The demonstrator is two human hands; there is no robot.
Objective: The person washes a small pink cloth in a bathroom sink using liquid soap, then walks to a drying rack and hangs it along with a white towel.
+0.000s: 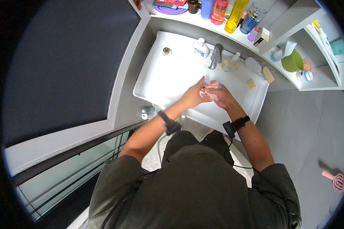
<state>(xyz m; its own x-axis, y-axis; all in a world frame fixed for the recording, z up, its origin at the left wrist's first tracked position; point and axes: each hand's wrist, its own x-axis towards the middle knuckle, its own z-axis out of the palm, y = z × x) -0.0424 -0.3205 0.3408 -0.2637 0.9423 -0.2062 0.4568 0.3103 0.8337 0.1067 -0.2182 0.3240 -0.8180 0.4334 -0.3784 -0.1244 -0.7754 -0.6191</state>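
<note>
Both my hands are together over the front part of a white sink [168,74]. Between them is a pale pink, crumpled thing [214,85], perhaps a wet cloth; its kind is not clear. My right hand [222,97] curls round it from the right. My left hand [194,94] presses against it from the left, its thumb raised and its fingers partly hidden. Beyond my hands stands a grey tap [216,56]. A white pump bottle [200,48] is left of the tap, and a clear pump bottle [230,63] is right of it.
A yellow sponge [251,84] lies at the sink's right side. Several bottles, among them a yellow bottle [236,16], line the shelf [202,20] behind. At right, a green cup [292,61] stands on a side shelf. A pink hairbrush [339,182] hangs on the right wall.
</note>
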